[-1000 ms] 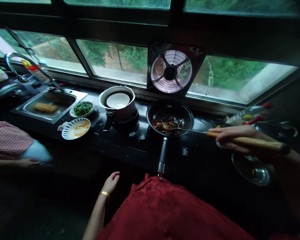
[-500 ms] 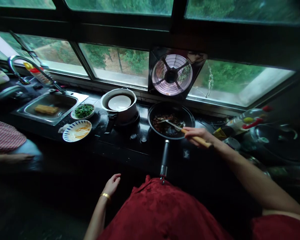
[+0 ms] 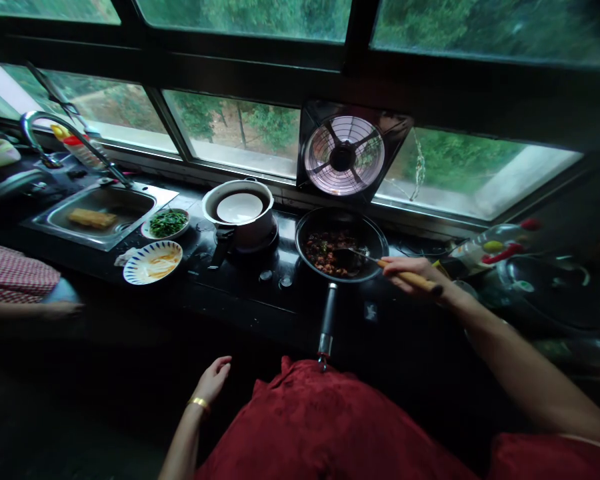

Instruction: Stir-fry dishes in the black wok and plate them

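My right hand (image 3: 411, 272) is closed around the wooden handle of a spatula (image 3: 415, 281). The spatula's metal end dips into dark, chopped food (image 3: 325, 252) in a black frying pan (image 3: 375, 248), which sits on the right side of the stove. The pan's handle (image 3: 329, 317) points toward my red clothing and is untouched. Low in front of the counter hangs my left hand (image 3: 213, 380), with a gold bracelet at the wrist. It holds nothing, and its fingers are loosely bent.
Left of the pan stands a pot (image 3: 253, 230) with a white dish inside. A bowl of chopped greens (image 3: 167, 225), a striped, stained plate (image 3: 135, 268) and a sink (image 3: 130, 233) lie further left. Another person's arm (image 3: 25, 310) shows at the left edge. Bottles (image 3: 495, 243) crowd the right.
My right hand has moved slightly right and down with the spatula, whose metal end now lies further right in the food. My left hand has shifted slightly left and down.
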Tool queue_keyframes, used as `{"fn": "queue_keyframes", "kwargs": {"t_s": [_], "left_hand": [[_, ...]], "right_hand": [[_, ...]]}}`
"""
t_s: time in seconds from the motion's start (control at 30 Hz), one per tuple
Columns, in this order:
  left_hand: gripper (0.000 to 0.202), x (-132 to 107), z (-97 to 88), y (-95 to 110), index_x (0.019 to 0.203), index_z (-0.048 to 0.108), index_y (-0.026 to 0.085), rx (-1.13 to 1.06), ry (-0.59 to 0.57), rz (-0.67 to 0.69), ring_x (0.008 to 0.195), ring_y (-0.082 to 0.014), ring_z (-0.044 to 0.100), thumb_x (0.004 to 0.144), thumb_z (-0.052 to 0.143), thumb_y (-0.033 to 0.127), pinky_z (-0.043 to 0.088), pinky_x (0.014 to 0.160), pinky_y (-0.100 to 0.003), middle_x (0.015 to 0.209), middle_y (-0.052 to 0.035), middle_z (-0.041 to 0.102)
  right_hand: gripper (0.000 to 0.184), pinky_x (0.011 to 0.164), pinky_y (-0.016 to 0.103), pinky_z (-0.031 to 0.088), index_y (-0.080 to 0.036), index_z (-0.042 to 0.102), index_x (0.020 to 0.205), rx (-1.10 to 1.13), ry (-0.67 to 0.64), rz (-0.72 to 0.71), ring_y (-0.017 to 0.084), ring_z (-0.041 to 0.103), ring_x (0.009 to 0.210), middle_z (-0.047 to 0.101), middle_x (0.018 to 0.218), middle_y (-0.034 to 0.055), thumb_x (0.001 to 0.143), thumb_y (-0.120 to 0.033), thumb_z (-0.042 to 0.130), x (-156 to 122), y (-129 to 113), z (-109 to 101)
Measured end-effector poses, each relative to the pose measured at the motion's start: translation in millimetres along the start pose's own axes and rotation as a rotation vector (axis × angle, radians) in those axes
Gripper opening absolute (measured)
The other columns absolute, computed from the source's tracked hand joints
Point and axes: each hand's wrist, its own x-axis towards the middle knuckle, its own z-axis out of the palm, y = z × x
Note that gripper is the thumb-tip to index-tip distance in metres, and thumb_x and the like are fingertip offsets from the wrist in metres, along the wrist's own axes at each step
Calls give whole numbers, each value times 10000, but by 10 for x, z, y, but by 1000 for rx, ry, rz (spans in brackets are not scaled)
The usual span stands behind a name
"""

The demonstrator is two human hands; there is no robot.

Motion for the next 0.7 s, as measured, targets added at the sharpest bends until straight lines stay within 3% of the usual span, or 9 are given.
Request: {"fn": "queue_keyframes", "kwargs": {"t_s": [0.17, 0.23, 0.4, 0.6, 0.7], "left_hand": [[611, 28, -20, 18, 968, 612, 122, -10, -4, 13, 706, -194, 595, 545, 516, 552, 470, 680, -302, 765, -65, 632], [605, 47, -19, 11, 971, 614, 126, -13, -4, 19, 712, -197, 600, 550, 525, 552, 470, 674, -301, 766, -65, 634], [614, 94, -17, 13, 997, 612, 117, 23, -15, 27, 696, -195, 597, 572, 523, 551, 463, 658, -300, 763, -64, 629], [612, 144, 25, 29, 1013, 613, 115, 50, -37, 48, 707, -180, 595, 594, 498, 546, 463, 673, -289, 788, -59, 627], [591, 178, 55, 17, 1004, 618, 118, 48, -52, 53, 702, -183, 595, 602, 514, 539, 468, 666, -291, 769, -58, 627]], "right_hand": [[165, 814, 306, 523, -191, 674, 841, -27, -194, -60, 225, 627, 966, 624, 1131, 90, 795, -266, 534, -92, 60, -154], [145, 838, 330, 521, -207, 666, 846, -61, -161, -39, 231, 621, 980, 636, 1104, 77, 790, -268, 548, -142, 93, -231], [137, 918, 385, 496, -241, 673, 855, -97, 60, -3, 254, 606, 1022, 640, 1109, 62, 759, -283, 584, -186, 89, -298], [125, 911, 382, 496, -223, 671, 794, -40, 48, 51, 245, 614, 1009, 663, 1048, 71, 745, -296, 583, 18, 159, -23], [135, 926, 393, 482, -199, 662, 785, 77, 134, 101, 244, 611, 1018, 645, 1102, 84, 747, -306, 588, 79, 217, 196]]}}
